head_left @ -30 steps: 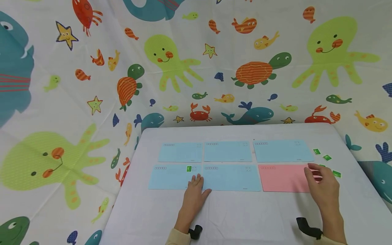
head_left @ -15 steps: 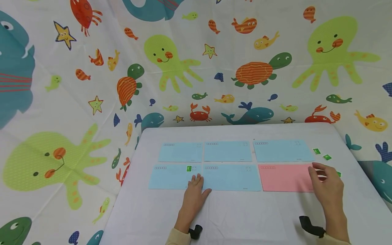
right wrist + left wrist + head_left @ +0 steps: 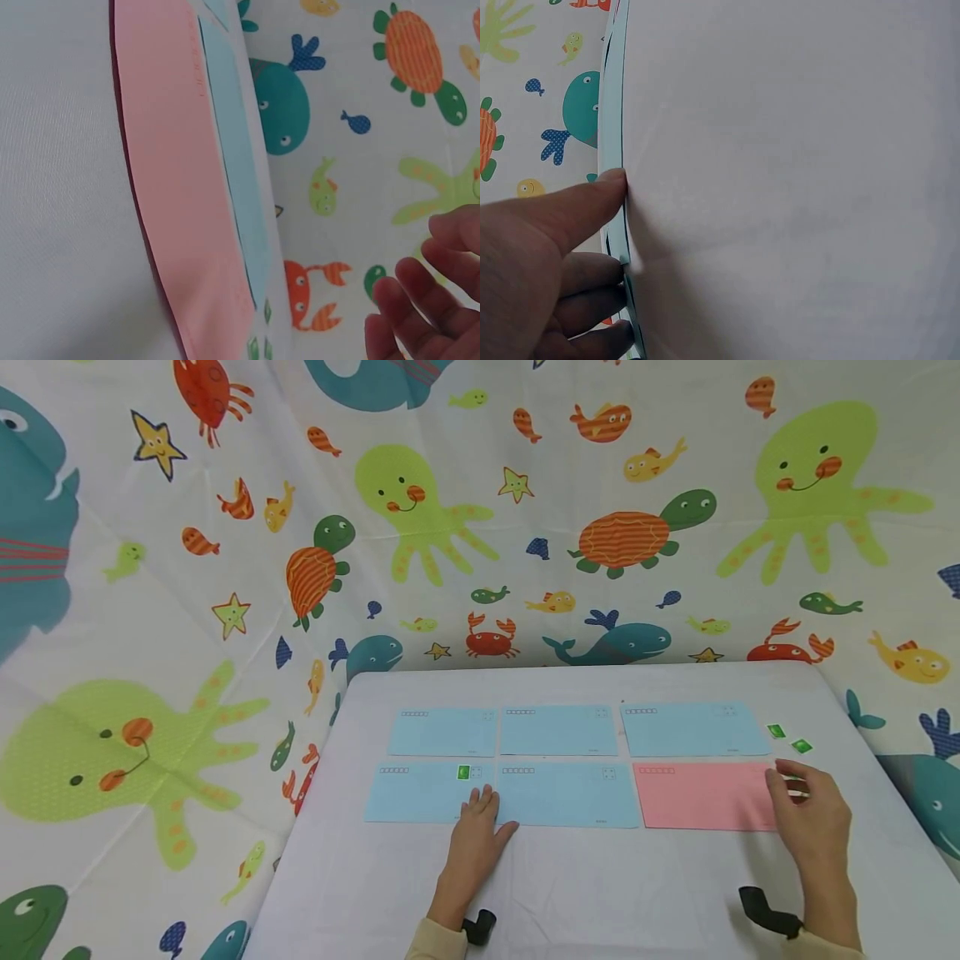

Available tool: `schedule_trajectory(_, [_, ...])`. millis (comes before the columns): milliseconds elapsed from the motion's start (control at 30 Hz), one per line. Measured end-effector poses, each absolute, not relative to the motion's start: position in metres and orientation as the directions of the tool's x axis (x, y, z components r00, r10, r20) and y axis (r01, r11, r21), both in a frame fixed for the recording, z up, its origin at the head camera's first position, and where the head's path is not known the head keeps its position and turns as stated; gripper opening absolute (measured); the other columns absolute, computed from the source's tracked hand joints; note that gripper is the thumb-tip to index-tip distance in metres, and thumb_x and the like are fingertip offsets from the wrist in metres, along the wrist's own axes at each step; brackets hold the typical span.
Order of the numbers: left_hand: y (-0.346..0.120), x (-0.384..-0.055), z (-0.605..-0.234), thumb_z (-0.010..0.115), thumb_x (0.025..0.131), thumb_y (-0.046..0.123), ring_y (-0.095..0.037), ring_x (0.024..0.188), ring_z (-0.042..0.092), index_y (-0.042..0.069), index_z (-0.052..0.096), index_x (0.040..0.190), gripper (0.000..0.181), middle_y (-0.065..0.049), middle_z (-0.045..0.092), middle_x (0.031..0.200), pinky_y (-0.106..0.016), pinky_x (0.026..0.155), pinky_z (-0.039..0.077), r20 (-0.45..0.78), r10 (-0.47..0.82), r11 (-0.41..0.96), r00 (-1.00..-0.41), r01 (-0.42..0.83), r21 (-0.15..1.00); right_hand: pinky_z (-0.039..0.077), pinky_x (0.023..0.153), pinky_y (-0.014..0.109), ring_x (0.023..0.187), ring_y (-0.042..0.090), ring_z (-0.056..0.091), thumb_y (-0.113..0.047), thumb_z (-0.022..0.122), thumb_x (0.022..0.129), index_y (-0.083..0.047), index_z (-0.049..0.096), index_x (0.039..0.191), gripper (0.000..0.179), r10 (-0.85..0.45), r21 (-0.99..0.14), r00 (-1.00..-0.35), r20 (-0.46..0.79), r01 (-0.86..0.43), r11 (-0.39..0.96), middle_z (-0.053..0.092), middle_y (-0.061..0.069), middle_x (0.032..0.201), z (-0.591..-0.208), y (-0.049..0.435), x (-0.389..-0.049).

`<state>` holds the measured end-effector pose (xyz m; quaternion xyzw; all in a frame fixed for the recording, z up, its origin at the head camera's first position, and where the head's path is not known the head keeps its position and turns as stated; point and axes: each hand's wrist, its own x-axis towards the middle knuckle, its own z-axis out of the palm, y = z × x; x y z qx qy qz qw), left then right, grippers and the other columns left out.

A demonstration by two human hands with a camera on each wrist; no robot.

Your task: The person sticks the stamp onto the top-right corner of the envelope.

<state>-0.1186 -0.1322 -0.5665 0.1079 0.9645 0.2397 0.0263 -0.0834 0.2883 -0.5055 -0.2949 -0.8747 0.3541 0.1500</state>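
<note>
My left hand [image 3: 478, 827] rests with straight fingers where two front-row blue envelopes meet. One of these, the left blue envelope [image 3: 412, 797], bears a green stamp [image 3: 463, 772] beside its printed box; the other is the middle blue envelope [image 3: 562, 802]. In the left wrist view, the thumb [image 3: 592, 199] touches an envelope's edge. My right hand [image 3: 813, 814] hovers at the right end of the pink envelope [image 3: 701, 797], its fingers [image 3: 420, 292] loosely bent and holding nothing in the right wrist view. Green shows behind those fingers in the head view. Two loose green stamps [image 3: 801, 746] lie just beyond.
A back row holds a left blue envelope [image 3: 441, 735], a middle blue envelope [image 3: 558, 735] and a right blue envelope [image 3: 690, 735]. All lie on a white-covered table [image 3: 600, 893]. A sea-animal curtain [image 3: 465, 527] hangs behind it and along the left side.
My right hand has shifted a little to the right and now covers the nearer loose stamps in the head view. The left hand and the envelopes have stayed in place.
</note>
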Motion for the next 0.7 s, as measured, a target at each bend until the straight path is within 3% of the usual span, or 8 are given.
schedule_trajectory(700, [-0.139,-0.116,-0.563,0.072,0.092,0.030,-0.044,0.141,0.044,-0.009,0.057,0.136,0.060,-0.026,0.051,0.147,-0.059,0.113,0.038,-0.006,0.233,0.854,-0.972,0.202,0.480,0.037,0.075,0.012,0.118,0.036,0.053,-0.030,0.051,0.103,-0.003,0.056,0.140,0.046,0.680,-0.695,-0.734,-0.012,0.494,0.521,0.054,0.020,0.141,-0.513,0.304,-0.078])
